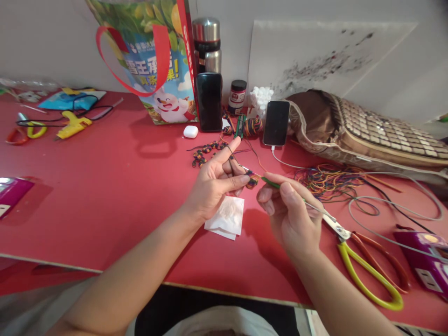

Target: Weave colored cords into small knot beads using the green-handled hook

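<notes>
My left hand [224, 179] pinches a small piece of multicoloured crochet work [251, 180] between thumb and fingers. Its index finger points up and away, with a dark strand of yarn looped over it. In my right hand [296, 210] is a crochet hook [271, 182] with a green grip, held like a pen. The hook's metal tip reaches into the crochet work, where the two hands nearly meet. Beyond the left hand lies a curled crocheted strip [200, 157] in dark, orange and purple yarn. A folded white tissue [228, 215] rests below the left hand.
Scissors [350, 238] with red and yellow handles lie at the right, near a yarn tangle [322, 181] and a purple box [425, 261]. Phones [210, 102] stand upright behind, beside a carrier bag [154, 60]. A yellow glue gun [73, 125] is at the left.
</notes>
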`<state>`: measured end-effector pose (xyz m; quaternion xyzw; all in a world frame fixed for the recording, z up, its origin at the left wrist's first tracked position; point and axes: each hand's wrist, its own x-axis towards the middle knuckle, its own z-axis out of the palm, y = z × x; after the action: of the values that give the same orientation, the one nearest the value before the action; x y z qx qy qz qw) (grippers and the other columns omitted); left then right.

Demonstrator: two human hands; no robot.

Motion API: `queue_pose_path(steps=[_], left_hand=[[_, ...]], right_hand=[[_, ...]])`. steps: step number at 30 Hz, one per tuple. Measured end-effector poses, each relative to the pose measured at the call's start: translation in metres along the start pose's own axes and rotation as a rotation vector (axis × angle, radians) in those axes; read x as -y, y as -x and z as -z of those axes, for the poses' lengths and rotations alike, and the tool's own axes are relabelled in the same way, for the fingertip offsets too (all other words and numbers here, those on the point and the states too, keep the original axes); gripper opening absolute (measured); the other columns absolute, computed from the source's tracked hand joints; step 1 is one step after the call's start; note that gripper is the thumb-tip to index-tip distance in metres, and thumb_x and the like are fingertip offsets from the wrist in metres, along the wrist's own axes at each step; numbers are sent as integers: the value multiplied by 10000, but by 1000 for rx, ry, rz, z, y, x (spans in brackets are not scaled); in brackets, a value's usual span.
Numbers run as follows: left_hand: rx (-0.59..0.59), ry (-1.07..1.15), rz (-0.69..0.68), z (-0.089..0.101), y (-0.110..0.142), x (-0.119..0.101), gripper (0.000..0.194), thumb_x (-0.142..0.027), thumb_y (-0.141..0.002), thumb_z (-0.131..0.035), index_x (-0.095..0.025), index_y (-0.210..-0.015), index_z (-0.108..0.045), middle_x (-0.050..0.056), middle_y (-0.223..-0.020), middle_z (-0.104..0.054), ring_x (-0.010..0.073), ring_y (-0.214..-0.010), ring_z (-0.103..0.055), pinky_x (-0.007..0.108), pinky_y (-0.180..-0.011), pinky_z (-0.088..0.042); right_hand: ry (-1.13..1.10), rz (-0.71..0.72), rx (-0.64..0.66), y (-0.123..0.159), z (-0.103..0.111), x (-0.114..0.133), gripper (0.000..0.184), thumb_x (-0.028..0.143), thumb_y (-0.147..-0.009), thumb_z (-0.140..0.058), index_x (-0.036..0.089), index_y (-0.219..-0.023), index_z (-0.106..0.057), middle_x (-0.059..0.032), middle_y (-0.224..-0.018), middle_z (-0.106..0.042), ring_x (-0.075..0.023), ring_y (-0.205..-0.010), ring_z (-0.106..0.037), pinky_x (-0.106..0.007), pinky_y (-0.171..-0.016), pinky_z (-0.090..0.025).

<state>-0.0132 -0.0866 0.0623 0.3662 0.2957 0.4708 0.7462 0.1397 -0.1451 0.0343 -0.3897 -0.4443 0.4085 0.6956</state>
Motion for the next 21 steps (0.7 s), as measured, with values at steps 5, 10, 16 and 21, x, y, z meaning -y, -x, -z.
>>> queue_pose_path(steps=[5,10,16,21], left_hand=[[2,2,-1,0,0,-1,959,-131,-721,-896,-238,-1596,-517,-71,-732,-639,80,-565,-527,240,-536,-389],[-10,-5,-9,-1,0,-1,1017,-129,-718,-895,-236,-1633,-463,-71,-729,-642,92,-590,-555,245,-551,-401],[-8,-18,-38,-2,1,0,988,-139,-730,-889,-243,-1624,-481,-72,-719,-644,96,-587,-562,254,-557,-402],[-16,-29,-43,-2,2,-1,978,-149,-739,-888,-244,-1624,-483,-68,-721,-655,86,-558,-521,254,-535,-375]], right_hand=[[22,15,10,-1,0,0,225,337,-990,-659,242,-1051,-853,-28,-665,-709,-139,-540,-583,-267,-454,-431],[-28,-7,-7,-1,0,1,215,313,-974,-674,250,-1051,-865,-28,-667,-717,-134,-540,-576,-266,-455,-427],[-71,-25,-10,-1,-1,3,214,287,-976,-671,265,-1043,-874,-24,-668,-725,-126,-530,-562,-266,-461,-433],[-73,-27,-11,-1,-1,4,226,278,-983,-656,271,-1054,-870,-21,-676,-727,-123,-523,-557,-271,-468,-433]])
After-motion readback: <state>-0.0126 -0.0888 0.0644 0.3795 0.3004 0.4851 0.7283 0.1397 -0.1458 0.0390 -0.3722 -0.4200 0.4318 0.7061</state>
